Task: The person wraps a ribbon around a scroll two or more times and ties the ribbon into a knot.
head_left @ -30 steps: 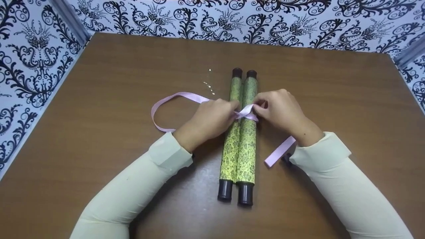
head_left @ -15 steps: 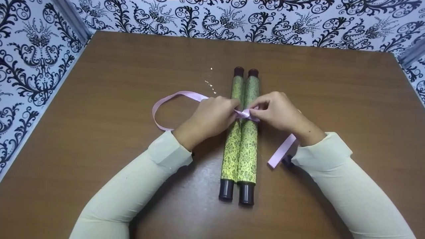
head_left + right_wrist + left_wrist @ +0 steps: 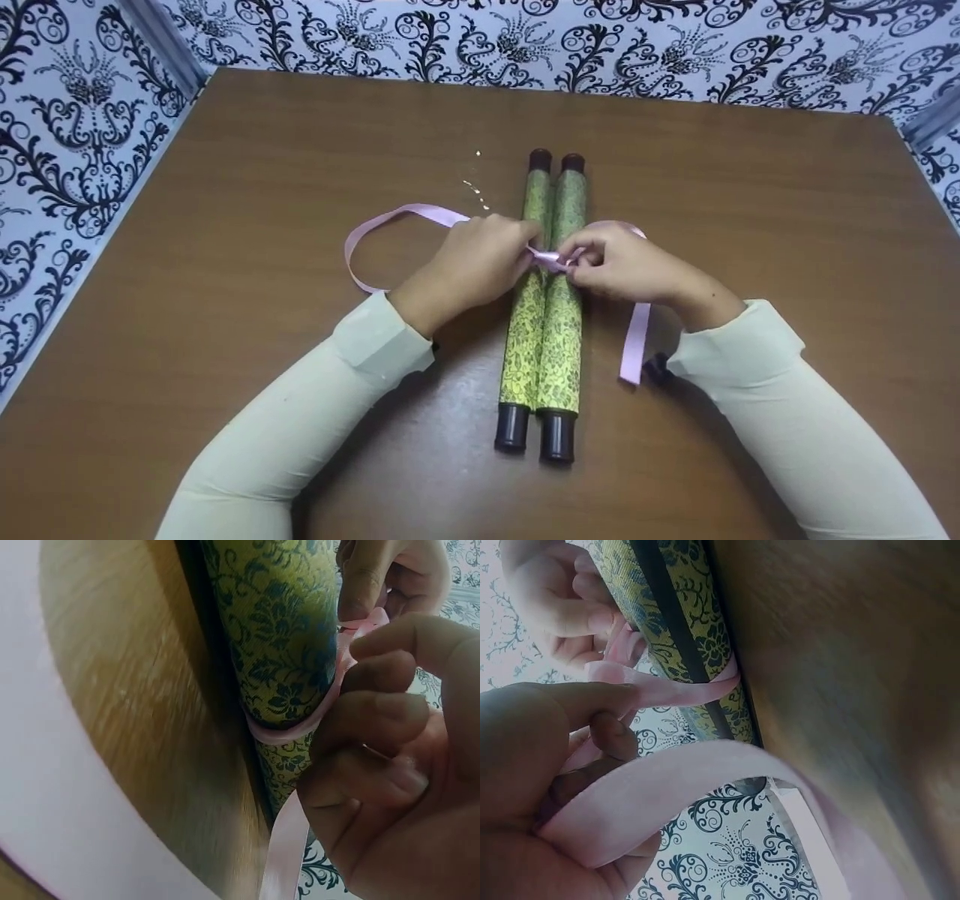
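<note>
Two scrolls lie side by side on the brown table, a left scroll [image 3: 520,352] and a right scroll [image 3: 559,352], both in yellow-green patterned cloth with dark knobs at the ends. A pink ribbon [image 3: 675,694] wraps around them near the middle. My left hand [image 3: 484,259], over the left scroll, pinches the ribbon between thumb and forefinger; more ribbon runs through its curled fingers in the left wrist view. My right hand [image 3: 630,262], over the right scroll, pinches the ribbon at the crossing, its other fingers curled. The fingers hide part of the crossing.
A ribbon loop [image 3: 352,251] curves over the table [image 3: 285,180] on the left, and a loose ribbon end [image 3: 634,352] hangs by the right wrist. Small shiny specks [image 3: 476,192] lie beyond the left hand. Patterned walls [image 3: 510,45] border the table's far and left edges.
The right hand has lowered toward the ribbon crossing, and the raised ribbon there now lies flatter. The loose end on the right has swung rightward and hangs straighter. The left hand stays nearly still.
</note>
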The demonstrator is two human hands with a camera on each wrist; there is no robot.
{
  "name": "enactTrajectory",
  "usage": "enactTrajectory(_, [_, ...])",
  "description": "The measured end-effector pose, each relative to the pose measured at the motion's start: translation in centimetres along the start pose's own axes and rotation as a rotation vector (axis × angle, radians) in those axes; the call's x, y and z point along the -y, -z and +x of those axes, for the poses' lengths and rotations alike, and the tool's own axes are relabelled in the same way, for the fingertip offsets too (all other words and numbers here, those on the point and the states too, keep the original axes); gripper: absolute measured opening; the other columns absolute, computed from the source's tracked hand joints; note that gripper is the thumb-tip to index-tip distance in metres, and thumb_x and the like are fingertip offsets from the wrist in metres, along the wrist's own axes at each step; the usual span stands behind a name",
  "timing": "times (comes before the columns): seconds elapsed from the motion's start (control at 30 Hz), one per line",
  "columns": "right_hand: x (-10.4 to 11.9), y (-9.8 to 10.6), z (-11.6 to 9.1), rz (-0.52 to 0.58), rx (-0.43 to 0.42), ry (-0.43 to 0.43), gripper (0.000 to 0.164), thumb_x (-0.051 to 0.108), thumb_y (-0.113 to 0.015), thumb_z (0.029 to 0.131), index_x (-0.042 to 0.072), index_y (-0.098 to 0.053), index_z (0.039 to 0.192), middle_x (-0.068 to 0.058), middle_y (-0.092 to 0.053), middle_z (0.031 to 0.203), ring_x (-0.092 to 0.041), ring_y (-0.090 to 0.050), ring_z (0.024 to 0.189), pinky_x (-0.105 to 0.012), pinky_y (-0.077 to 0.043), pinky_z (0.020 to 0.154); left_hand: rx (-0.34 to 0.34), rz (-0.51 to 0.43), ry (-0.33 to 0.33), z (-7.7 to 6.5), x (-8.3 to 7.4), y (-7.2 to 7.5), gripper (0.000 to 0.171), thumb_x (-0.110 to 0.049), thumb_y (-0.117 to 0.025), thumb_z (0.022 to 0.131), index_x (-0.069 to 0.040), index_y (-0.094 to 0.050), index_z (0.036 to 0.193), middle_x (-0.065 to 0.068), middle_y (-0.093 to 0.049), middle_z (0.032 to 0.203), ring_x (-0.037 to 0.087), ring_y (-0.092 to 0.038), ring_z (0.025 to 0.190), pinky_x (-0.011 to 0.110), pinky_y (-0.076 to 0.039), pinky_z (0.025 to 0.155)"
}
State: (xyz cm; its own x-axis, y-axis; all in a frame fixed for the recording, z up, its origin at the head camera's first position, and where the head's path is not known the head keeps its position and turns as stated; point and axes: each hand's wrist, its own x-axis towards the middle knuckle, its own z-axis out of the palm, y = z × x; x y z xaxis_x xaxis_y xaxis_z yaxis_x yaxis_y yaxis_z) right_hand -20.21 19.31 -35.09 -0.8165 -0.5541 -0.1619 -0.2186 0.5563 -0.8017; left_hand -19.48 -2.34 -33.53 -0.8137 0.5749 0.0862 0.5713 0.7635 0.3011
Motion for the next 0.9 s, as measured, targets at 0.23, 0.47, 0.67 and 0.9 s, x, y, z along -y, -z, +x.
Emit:
enactTrajectory(0.23, [-0.1, -0.3, -0.1, 0.037, 0.040, 0.033, 0.011, 0.000, -0.065, 0.087, -0.001, -0.067, 0.097, 0.006, -0.053, 0.061, -0.001, -0.045, 0.051, -0.016, -0.036, 0.046, 0.002, 0.017, -0.005, 0.0, -0.1, 0.0, 0.012, -0.011, -0.060, 0.096, -0.011, -0.071, 0.099, 0.004, -0.075, 0.092, 0.026, -0.069, 0.075, 0.042, -0.056, 0.063])
enactTrajectory(0.47, [0.0, -0.7, -0.2, -0.072, -0.025, 0.077, 0.013, 0.007, -0.075, 0.084, 0.005, -0.062, 0.084, 0.005, -0.046, 0.063, -0.001, -0.040, 0.055, -0.016, -0.032, 0.050, 0.013, 0.016, 0.004, 0.0, -0.3, 0.1, 0.011, -0.015, -0.059, 0.097, -0.010, -0.070, 0.098, 0.007, -0.074, 0.090, 0.028, -0.069, 0.075, 0.044, -0.056, 0.064])
enactTrajectory(0.67, [0.7, -1.4, -0.4, -0.243, -0.157, 0.091, 0.013, 0.010, -0.074, 0.085, 0.007, -0.063, 0.080, 0.001, -0.052, 0.068, -0.009, -0.046, 0.064, -0.021, -0.039, 0.055, 0.017, 0.019, 0.013, 0.0, -0.4, 0.0, 0.011, -0.013, -0.058, 0.097, -0.010, -0.069, 0.099, 0.007, -0.073, 0.090, 0.028, -0.068, 0.075, 0.044, -0.056, 0.064])
enactTrajectory(0.9, [1.4, -2.0, -0.7, -0.491, -0.313, 0.179, 0.006, 0.007, -0.070, 0.083, 0.007, -0.065, 0.078, -0.004, -0.060, 0.075, -0.020, -0.054, 0.074, -0.034, -0.044, 0.070, 0.003, 0.023, -0.006, -0.1, -0.2, 0.0, 0.011, -0.014, -0.059, 0.097, -0.010, -0.069, 0.098, 0.008, -0.073, 0.087, 0.028, -0.069, 0.072, 0.044, -0.056, 0.062])
